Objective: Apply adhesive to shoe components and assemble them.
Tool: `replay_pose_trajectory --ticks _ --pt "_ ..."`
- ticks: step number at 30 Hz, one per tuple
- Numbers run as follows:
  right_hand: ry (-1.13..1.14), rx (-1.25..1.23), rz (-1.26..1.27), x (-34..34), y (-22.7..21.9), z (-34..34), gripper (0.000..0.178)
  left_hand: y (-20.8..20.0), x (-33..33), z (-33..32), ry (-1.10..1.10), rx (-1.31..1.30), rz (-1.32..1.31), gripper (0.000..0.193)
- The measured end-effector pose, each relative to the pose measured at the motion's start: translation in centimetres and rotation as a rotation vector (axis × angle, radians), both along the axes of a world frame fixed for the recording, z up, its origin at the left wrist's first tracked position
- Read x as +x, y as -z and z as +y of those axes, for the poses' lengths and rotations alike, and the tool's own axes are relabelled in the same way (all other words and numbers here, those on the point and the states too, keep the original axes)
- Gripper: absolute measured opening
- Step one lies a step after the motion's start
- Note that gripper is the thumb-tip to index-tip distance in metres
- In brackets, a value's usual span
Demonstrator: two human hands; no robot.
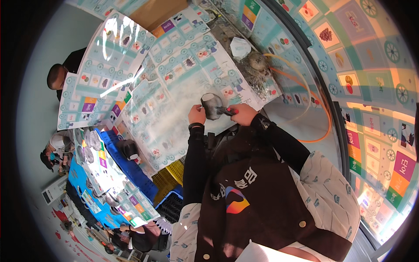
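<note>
A dark grey, rounded, cup-like piece (211, 106) with a paler top opening is held above the printed table cover. Its left edge is gripped by the fingers of my left hand (197, 115). From the other side my right hand (243, 115) closes round a black hand tool with red parts (228, 111). The tool's front end meets the right side of the grey piece; its tip is too small to make out. Pale dust lies over the table cover (174, 102) beneath and beyond both hands.
A pale block (240, 48) and a dusty round object (257, 61) stand at the back right. An orange hose (328, 118) loops along the right wall. Printed panels (100, 65) rise at left, with another person behind. Blue crates (128, 161) and a yellow crate (168, 181) sit lower left.
</note>
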State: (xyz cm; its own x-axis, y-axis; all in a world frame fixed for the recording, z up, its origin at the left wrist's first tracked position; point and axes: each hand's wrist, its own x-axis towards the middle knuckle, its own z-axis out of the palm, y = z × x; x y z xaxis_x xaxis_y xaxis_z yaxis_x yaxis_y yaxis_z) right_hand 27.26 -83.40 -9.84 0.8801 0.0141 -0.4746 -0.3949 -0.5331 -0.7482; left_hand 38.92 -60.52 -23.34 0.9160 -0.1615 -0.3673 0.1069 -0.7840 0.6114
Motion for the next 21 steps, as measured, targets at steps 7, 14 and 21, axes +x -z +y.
replay_pose_trajectory --ticks 7,14,21 --pt "0.257 0.048 -0.063 1.7 3.5 -0.5 0.042 0.7 1.3 3.6 -0.173 -0.295 0.221 0.036" --pt "0.102 0.014 -0.131 1.7 5.2 -1.7 0.037 -2.4 0.5 8.7 -0.348 -0.378 0.300 0.034" --pt "-0.124 0.112 -0.124 1.7 5.8 -2.7 0.039 -3.5 -0.2 10.0 -0.479 -0.409 0.315 0.032"
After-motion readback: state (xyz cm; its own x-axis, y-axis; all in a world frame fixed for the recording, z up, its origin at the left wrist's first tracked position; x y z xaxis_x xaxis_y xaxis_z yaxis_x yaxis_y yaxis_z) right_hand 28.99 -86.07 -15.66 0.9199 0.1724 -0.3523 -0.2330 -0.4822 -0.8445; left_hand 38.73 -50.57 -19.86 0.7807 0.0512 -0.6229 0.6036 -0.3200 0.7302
